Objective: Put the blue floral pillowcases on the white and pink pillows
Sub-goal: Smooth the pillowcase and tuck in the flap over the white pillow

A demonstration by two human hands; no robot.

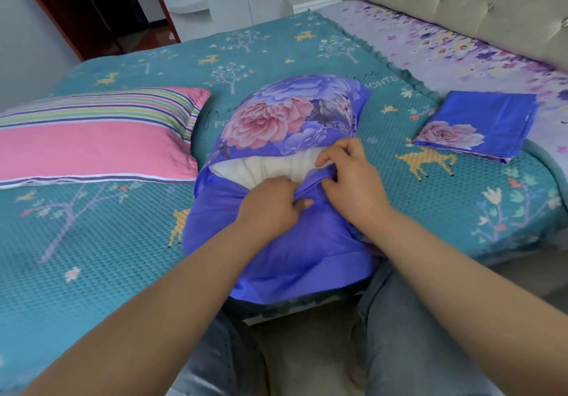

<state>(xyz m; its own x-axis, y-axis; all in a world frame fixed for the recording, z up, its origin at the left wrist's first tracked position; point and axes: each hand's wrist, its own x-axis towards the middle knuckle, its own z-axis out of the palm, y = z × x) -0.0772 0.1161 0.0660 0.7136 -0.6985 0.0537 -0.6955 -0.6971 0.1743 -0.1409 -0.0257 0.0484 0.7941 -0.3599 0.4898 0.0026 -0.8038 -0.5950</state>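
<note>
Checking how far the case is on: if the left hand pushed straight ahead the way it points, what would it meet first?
Most likely the white pillow, exposed just beyond the left hand, which pinches the blue pillowcase edge. Depth is unclear.

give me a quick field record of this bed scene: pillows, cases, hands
white pillow: partly inside a blue floral pillowcase, a white strip showing at the opening
left hand: grips bunched blue fabric
right hand: grips the pillowcase edge at the opening
pink striped pillow: uncovered, left of the white pillow
folded blue floral pillowcase: lies on the right
teal patterned bedspread: under everything
</note>
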